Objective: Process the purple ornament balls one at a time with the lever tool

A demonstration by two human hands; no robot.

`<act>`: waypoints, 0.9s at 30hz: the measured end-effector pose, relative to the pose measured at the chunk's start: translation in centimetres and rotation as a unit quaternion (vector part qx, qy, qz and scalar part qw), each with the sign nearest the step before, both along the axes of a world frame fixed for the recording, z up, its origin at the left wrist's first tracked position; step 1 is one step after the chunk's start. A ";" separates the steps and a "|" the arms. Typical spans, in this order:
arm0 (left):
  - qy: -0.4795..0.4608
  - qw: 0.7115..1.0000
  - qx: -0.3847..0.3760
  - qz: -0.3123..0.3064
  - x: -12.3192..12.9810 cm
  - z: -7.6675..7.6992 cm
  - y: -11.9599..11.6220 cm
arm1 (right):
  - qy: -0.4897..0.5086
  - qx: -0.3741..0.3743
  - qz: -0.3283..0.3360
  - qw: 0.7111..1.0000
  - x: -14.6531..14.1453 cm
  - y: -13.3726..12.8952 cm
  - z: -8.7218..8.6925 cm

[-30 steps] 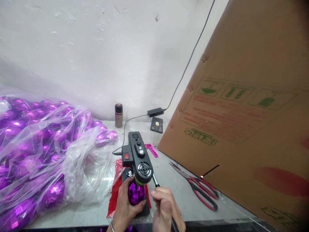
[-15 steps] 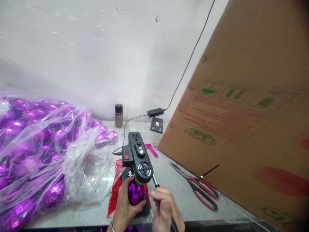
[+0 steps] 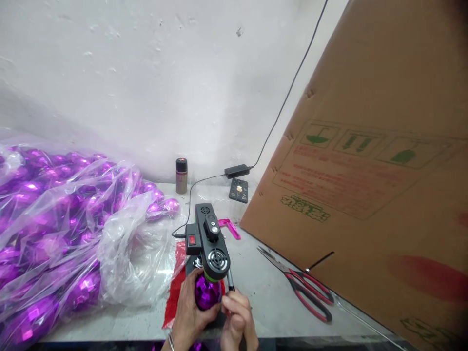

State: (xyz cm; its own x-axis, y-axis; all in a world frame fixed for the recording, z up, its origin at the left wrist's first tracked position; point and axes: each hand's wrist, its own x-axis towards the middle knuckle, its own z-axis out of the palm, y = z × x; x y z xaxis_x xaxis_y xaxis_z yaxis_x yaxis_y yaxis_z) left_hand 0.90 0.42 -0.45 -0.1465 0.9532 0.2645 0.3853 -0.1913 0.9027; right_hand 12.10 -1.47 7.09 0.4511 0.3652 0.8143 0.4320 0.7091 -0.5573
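Note:
My left hand (image 3: pixel 191 309) is wrapped round a shiny purple faceted ball (image 3: pixel 207 291), held under the round front end of a black device (image 3: pixel 212 243). The device has a red switch, vent grilles and a black base over a piece of red cloth (image 3: pixel 171 302). Close to the ball's right side, my right hand (image 3: pixel 238 317) is closed on a lever (image 3: pixel 230 282) with a metallic shaft and dark handle, standing beside the device's head.
A clear bag of purple balls (image 3: pixel 66 219) fills the left. Behind stand a small bottle (image 3: pixel 181 176), an adapter (image 3: pixel 237 170) and a dark card-like item (image 3: pixel 239 190). Red-black scissors (image 3: pixel 303 287) lie before a large carton (image 3: pixel 365 195) on the right. A pink strip (image 3: pixel 232 228) lies behind.
My right hand has moved left with the lever, closer to the ball. A part on top of the device now sits raised. My left hand still holds the ball.

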 end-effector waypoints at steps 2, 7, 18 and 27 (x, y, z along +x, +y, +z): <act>-0.003 1.000 -0.002 -0.007 0.1 0.3 0.0 | -0.005 -0.006 0.011 1.000 0.3 -0.2 1.3; -0.009 1.000 -0.020 -0.003 0.1 0.6 0.0 | 0.010 -0.137 0.058 0.989 1.2 -0.6 8.6; -0.056 0.996 -0.069 -0.015 -0.4 1.6 -0.7 | 0.006 -0.136 0.049 0.989 1.0 -0.1 13.2; 0.057 0.994 -0.091 -0.018 -7.5 3.0 -3.6 | 0.147 -0.248 0.009 0.958 0.1 -0.7 10.0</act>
State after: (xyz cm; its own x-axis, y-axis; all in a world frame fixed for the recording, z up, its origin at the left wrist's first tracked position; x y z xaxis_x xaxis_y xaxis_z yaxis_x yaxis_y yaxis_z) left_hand -6.57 -3.18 2.53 -0.0903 0.9908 0.1005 0.4821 -0.0448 0.8750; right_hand 12.23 -2.15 17.14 0.6247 0.6836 0.3774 0.1948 0.3316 -0.9231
